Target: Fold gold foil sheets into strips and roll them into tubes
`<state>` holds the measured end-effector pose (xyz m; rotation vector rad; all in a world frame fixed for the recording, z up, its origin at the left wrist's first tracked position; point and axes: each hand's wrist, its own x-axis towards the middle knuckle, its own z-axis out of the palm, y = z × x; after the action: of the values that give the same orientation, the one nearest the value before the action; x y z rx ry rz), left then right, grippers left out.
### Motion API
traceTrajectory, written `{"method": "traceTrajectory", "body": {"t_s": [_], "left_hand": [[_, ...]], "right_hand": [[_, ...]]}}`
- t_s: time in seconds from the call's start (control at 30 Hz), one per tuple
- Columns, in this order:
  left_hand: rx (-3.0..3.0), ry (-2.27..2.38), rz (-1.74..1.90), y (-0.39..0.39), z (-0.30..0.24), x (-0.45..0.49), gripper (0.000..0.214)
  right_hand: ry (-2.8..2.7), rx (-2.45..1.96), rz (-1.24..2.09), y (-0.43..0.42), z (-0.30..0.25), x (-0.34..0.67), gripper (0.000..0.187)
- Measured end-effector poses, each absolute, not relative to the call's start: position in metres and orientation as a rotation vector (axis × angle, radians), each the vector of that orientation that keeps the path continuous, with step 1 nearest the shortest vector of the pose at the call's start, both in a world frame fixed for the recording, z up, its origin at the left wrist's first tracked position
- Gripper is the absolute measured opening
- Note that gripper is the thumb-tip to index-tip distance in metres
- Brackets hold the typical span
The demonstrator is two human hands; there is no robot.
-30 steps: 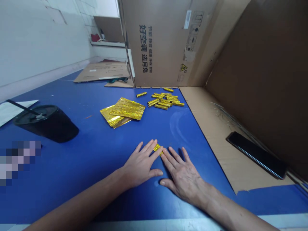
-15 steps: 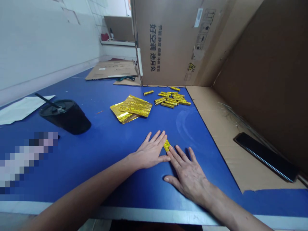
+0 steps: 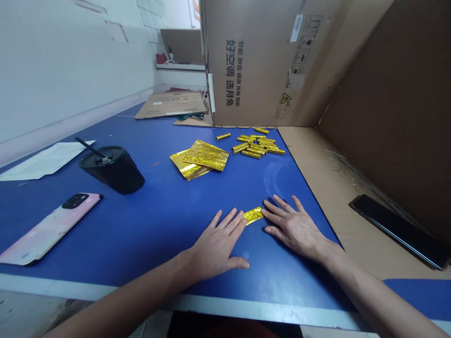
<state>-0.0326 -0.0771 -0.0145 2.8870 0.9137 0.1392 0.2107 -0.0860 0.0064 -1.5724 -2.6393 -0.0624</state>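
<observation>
Cup [image 3: 118, 173] (straw [image 3: 89, 147] through lid [image 3: 93, 161]); left hand [image 3: 217, 245] touching gold strip [image 3: 253, 216].

Left hand [image 3: 214, 249] palm-down on blue bench [image 3: 158, 220], fingers [image 3: 238, 230] at one end of gold foil strip [image 3: 253, 215]; right hand [image 3: 301, 233] at the other end. Gold sheets [image 3: 207, 155] and gold rolls [image 3: 251, 154] lie beyond.

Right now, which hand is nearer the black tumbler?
Left. The left hand lies right of the black tumbler; the right hand is farther right, past the gold foil strip.
</observation>
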Motion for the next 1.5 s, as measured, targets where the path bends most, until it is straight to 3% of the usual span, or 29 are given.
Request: {"method": "traceTrajectory", "body": {"t_s": [0.1,0.37,0.57,0.8,1.0,1.5], "left_hand": [[2.860,0.930,0.128,-0.079,-0.014,-0.031,0.081],[2.843,0.965,0.118,-0.079,-0.016,-0.029,0.082],[2.862,0.989,0.158,-0.080,-0.016,-0.030,0.077],[2.771,1.140,0.473,-0.062,-0.008,-0.017,0.039],[2.811,1.097,0.509,-0.059,-0.012,-0.011,0.015],[2.987,0.928,0.531,-0.047,-0.020,-0.007,0.016]], "right_hand": [[-2.603,-1.635,-0.056,-0.088,0.012,0.198,0.044],[-2.668,-1.446,0.199,-0.103,-0.001,0.155,0.074],[-2.608,-1.592,0.025,-0.104,-0.012,0.185,0.069],[-2.560,-1.693,-0.001,-0.105,-0.009,0.180,0.069],[-2.549,-1.666,0.013,-0.105,-0.013,0.180,0.068],[-2.604,-1.618,0.004,-0.107,-0.007,0.175,0.065]]}}
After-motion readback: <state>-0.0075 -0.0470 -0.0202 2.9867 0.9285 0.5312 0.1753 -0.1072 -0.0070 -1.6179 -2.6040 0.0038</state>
